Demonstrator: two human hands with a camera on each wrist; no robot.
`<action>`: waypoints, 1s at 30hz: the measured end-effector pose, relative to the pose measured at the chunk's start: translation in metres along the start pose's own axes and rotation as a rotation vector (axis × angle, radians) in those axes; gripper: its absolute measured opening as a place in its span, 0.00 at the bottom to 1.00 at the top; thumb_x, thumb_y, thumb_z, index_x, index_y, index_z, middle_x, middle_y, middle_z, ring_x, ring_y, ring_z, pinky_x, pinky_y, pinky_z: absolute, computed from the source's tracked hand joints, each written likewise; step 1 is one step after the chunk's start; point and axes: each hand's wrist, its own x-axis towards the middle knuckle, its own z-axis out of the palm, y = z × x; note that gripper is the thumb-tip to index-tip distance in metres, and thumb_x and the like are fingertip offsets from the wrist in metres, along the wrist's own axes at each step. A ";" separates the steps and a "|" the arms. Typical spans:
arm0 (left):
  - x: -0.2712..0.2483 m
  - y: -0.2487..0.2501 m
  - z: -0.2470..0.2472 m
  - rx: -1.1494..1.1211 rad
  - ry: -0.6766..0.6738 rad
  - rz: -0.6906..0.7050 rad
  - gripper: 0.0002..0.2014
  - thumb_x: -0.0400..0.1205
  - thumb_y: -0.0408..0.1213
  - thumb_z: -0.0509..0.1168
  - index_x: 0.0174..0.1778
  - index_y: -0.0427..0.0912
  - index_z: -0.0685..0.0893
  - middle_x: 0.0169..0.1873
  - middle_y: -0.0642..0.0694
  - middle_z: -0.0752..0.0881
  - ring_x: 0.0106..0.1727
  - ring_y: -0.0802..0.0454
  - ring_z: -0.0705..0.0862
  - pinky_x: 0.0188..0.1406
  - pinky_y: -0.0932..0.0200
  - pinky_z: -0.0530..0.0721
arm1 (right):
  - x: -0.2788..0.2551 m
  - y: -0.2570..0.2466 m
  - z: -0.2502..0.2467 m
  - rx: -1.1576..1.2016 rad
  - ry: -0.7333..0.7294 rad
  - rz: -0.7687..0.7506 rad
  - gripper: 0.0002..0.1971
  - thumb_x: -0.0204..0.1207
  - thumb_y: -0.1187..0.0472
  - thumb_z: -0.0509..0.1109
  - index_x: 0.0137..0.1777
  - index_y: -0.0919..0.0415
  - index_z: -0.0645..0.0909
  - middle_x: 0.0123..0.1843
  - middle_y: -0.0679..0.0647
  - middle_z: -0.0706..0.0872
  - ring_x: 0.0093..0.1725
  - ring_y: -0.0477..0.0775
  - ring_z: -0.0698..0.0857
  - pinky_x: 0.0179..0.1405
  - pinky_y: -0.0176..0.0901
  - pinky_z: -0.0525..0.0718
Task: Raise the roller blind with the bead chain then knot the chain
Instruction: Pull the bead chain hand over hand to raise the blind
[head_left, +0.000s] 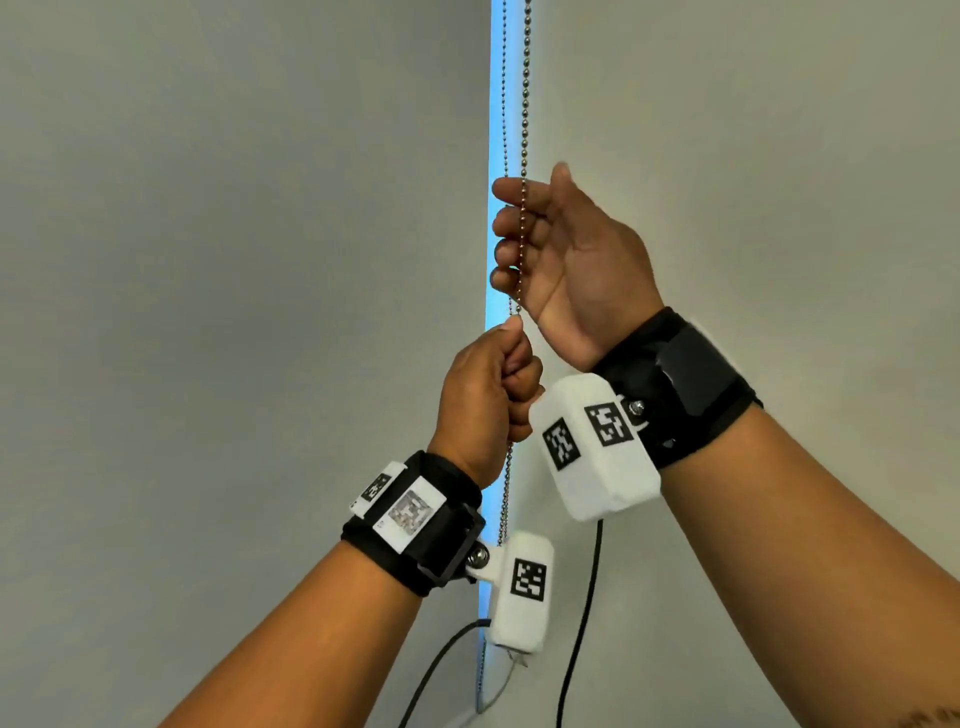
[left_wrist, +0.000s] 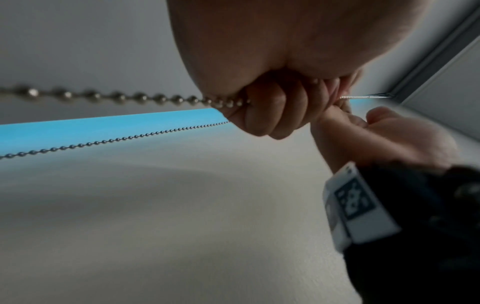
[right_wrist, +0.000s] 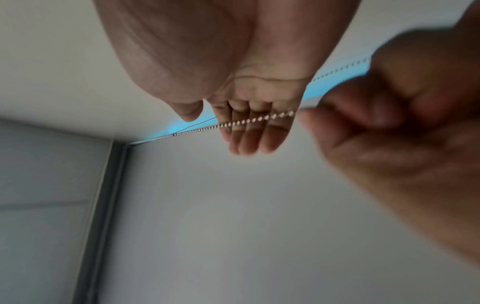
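A metal bead chain (head_left: 525, 104) hangs straight down beside the grey roller blind (head_left: 234, 260). Its thinner-looking rear strand (head_left: 504, 104) runs just to the left. My left hand (head_left: 488, 395) is a fist gripping the front strand, which comes out below the wrist. In the left wrist view the chain (left_wrist: 140, 97) enters the curled fingers (left_wrist: 272, 115). My right hand (head_left: 540, 244) is directly above the left, its palm turned toward me. Its fingers are loosely bent and its thumb is apart. The chain (right_wrist: 257, 119) lies across these fingers (right_wrist: 249, 139) without being pinched.
A bright blue strip of light (head_left: 496, 78) shows between the blind's edge and the pale wall (head_left: 779, 156) on the right. A dark frame (right_wrist: 103, 205) runs along the top. Black cables (head_left: 582, 623) hang from the wrist cameras below my arms.
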 end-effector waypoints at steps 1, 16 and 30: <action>-0.002 0.000 0.001 0.011 0.008 0.016 0.12 0.81 0.49 0.63 0.38 0.46 0.77 0.35 0.43 0.69 0.39 0.44 0.60 0.39 0.51 0.54 | -0.001 -0.003 0.005 0.049 0.011 0.012 0.21 0.88 0.45 0.55 0.52 0.62 0.80 0.33 0.50 0.74 0.27 0.47 0.69 0.24 0.38 0.71; -0.015 0.033 -0.013 0.353 -0.068 0.146 0.28 0.88 0.50 0.50 0.64 0.32 0.86 0.58 0.26 0.87 0.58 0.33 0.86 0.65 0.36 0.81 | -0.056 0.016 -0.003 0.061 0.199 0.005 0.23 0.88 0.46 0.56 0.32 0.51 0.57 0.23 0.48 0.54 0.19 0.47 0.51 0.19 0.35 0.50; 0.009 0.078 0.040 -0.069 -0.078 0.041 0.20 0.89 0.45 0.55 0.29 0.48 0.67 0.24 0.54 0.59 0.21 0.58 0.53 0.14 0.65 0.52 | -0.090 0.053 -0.032 -0.337 0.025 0.133 0.17 0.79 0.51 0.60 0.30 0.55 0.75 0.26 0.53 0.70 0.28 0.56 0.61 0.30 0.49 0.59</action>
